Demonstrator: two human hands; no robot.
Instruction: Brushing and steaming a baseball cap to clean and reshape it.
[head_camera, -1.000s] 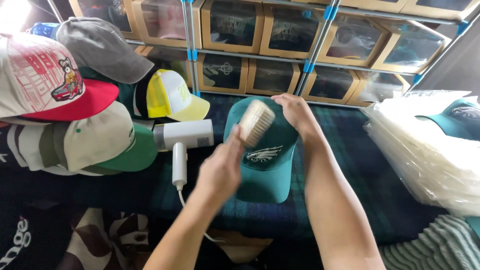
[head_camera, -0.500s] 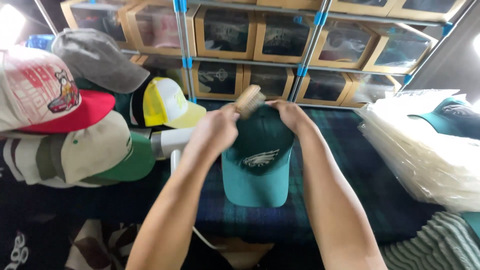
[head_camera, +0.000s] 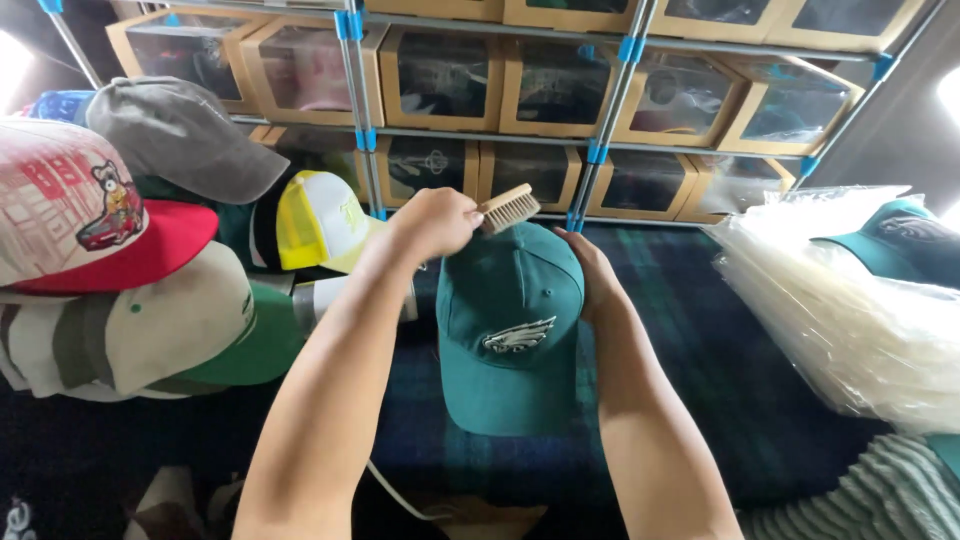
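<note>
A teal-green cap (head_camera: 510, 325) with a silver bird emblem on its front sits upright in the middle, brim toward me. My left hand (head_camera: 435, 222) grips a wooden bristle brush (head_camera: 507, 208), holding it at the top back of the cap's crown. My right hand (head_camera: 598, 275) holds the cap's right side, fingers wrapped behind the crown. Both forearms reach in from the bottom of the view.
A pile of caps (head_camera: 110, 250) fills the left, including a yellow one (head_camera: 315, 220). A white handheld appliance (head_camera: 320, 300) lies partly behind my left arm. Boxes with windows (head_camera: 520, 70) line metal shelves behind. A stack of clear plastic bags (head_camera: 850, 300) with another teal cap (head_camera: 900, 240) sits right.
My left hand carried the brush from the cap's front up to the top back of the crown. My right hand slid from the cap's top down to its right side.
</note>
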